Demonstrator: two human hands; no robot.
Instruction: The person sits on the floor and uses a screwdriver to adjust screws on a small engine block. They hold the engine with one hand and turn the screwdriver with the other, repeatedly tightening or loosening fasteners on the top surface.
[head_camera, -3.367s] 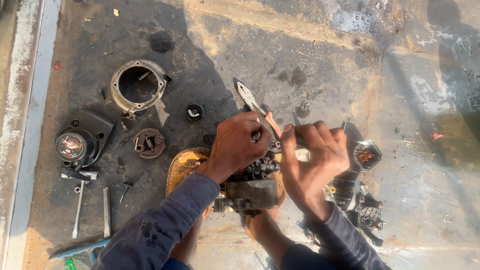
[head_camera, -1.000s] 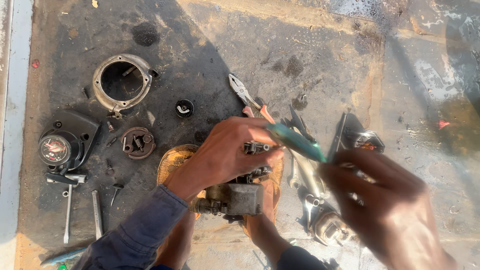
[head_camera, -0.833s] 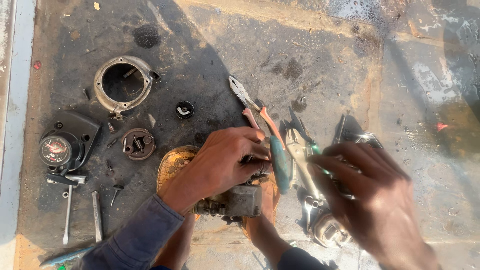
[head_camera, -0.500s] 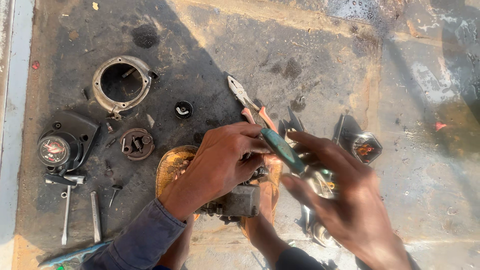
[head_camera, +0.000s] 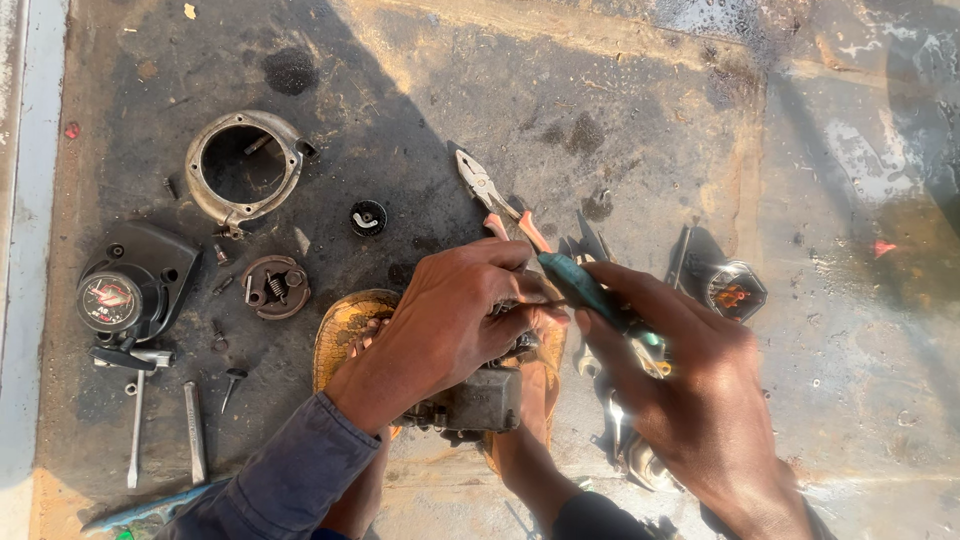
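Note:
My left hand (head_camera: 450, 310) grips the top of a grimy metal engine part (head_camera: 480, 400) that rests between my sandalled feet (head_camera: 345, 330) on the oily floor. My right hand (head_camera: 690, 390) holds a teal-handled screwdriver (head_camera: 575, 282), its tip pointing toward the part just beside my left fingers. Orange-handled pliers (head_camera: 495, 200) lie on the floor just beyond both hands.
A round metal housing ring (head_camera: 243, 170), a black cover with a round dial (head_camera: 125, 295), a small clutch-like disc (head_camera: 275, 287) and a black cap (head_camera: 368, 217) lie at left. Wrenches and bolts (head_camera: 165, 430) sit near the lower left. More metal parts (head_camera: 735, 290) lie at right.
My right hand picked up the teal screwdriver from the right and has swung it in toward the engine part. My left hand stayed on the part.

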